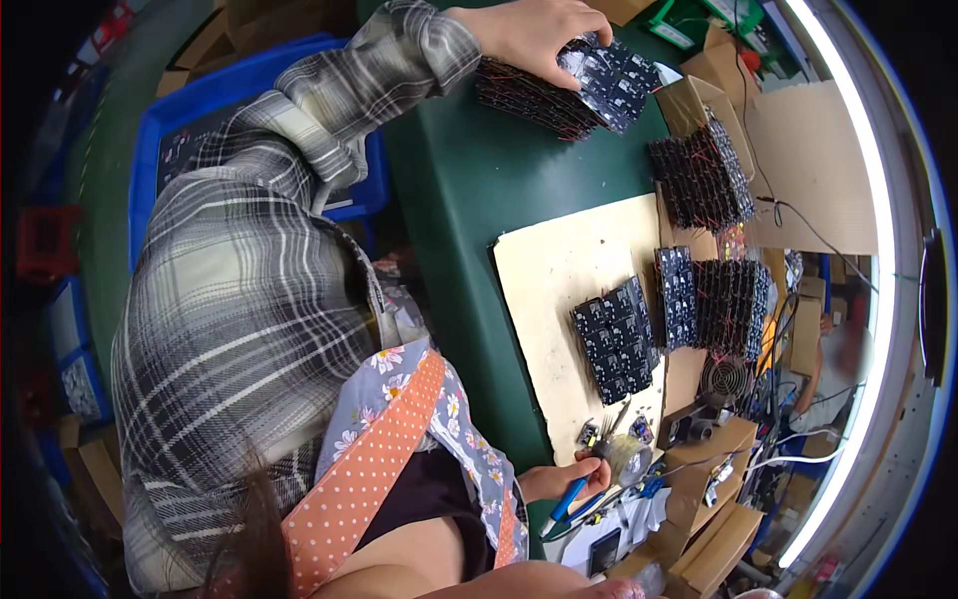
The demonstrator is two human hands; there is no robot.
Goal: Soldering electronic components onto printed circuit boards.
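Observation:
At the far end of the bench, my left hand (544,38) closes over a black circuit board (617,85) at the face of a tightly packed stack of boards (529,102) with red wires. Thumb and fingers press on the board. Low in the view, my right hand (571,481) is closed around a slim blue-handled tool (567,499). A thin tip seems to extend beyond the fingers, but its kind is unclear. A black panel of joined circuit boards (614,339) lies beyond that hand on a cream cardboard sheet (539,290).
More wired board stacks (702,178) stand along the bench's right side, beside a small round fan grille (725,380). Cardboard boxes (723,544) and cables crowd the lower right. A blue tray (150,150) sits left of the green bench (449,190). A bright light tube (878,250) borders the right.

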